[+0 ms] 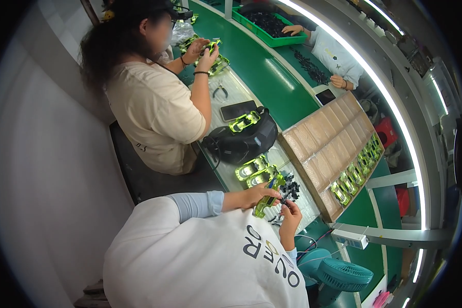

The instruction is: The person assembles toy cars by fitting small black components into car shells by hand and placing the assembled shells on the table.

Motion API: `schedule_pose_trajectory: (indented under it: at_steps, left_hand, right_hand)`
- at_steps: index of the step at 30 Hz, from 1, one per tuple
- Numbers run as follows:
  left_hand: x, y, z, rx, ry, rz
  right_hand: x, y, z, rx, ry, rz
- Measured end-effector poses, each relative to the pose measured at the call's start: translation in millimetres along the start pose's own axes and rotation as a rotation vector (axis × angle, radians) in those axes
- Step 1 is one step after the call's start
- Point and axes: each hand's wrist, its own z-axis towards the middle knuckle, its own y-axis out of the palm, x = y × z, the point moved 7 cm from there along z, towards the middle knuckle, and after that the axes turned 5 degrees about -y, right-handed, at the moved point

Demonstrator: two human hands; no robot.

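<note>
In the head view we see our left hand (260,194) gripping a bright green, car-shaped plastic shell (262,209) close to our white cloth shirt (185,251), while our right hand (291,215) pinches a small black plastic piece (284,201) beside it (a heap of little black bits (291,187) lies just past them).

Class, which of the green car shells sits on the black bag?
The lone shell beside the dark phone. The others are held, lie on the table or sit in the cardboard box.
</note>
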Motion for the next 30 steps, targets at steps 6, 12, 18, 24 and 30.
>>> schedule_pose_trajectory:
  at_steps: [6,12,18,24,30]
  left_hand:
    - [-0.1,-1.8,-0.7,0.011,0.0,0.007]
    - [1.1,-1.6,-0.9,0.006,0.01,0.013]
    - [3.2,-1.5,-1.9,0.002,0.019,0.029]
    - [5.1,-1.6,-1.3,-0.002,0.018,0.033]
    - [-1.5,-8.3,0.2,0.005,0.006,-0.008]
  right_hand:
    - [0.4,-0.1,-1.6,0.003,0.003,0.024]
    - [-0.4,0.8,-2.4,-0.014,-0.016,0.037]
    - [-1.0,3.6,-3.1,-0.037,-0.003,0.039]
    - [7.8,0.7,0.1,-0.047,-0.016,0.062]
    - [1.6,5.3,-1.5,-0.054,-0.008,0.009]
